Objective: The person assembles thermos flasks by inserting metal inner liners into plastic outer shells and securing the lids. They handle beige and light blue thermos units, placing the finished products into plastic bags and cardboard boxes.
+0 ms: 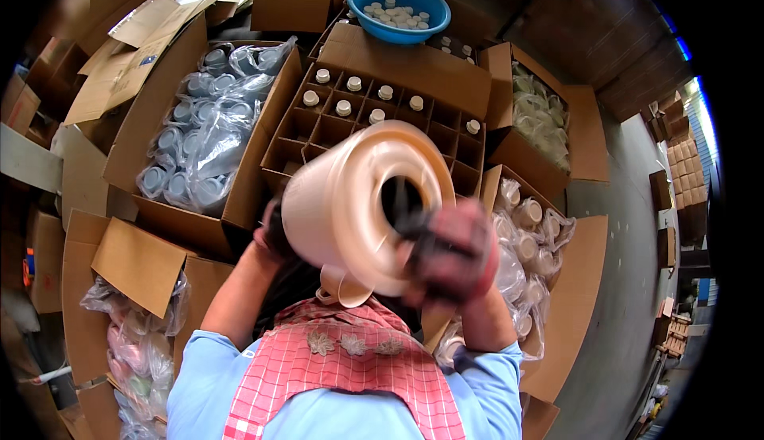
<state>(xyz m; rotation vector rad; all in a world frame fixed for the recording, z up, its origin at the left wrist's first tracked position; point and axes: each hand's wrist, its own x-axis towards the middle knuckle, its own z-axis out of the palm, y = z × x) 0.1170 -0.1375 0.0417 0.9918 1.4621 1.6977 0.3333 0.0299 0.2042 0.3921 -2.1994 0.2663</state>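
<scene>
A large peach plastic jug-like vessel (322, 201) is tilted in front of my chest, its round end with a dark round opening turned up toward me. A curved handle-like part (347, 286) shows at its lower side. My left hand (275, 231), in a dark glove, grips the vessel's left side; its fingers are mostly hidden behind it. At the right edge of the opening is my right hand (452, 251), in a black and red glove. Motion smears its fingers, so whether they hold anything is unclear.
Beyond the vessel stands a divided carton (318, 131) with several white-capped bottles (354, 83). A blue basin (398, 36) of white caps sits behind it. Cartons of bagged grey-blue parts (207, 122), peach parts (527, 216) and greenish parts (539, 118) surround me. Grey floor (609, 281) runs along the right.
</scene>
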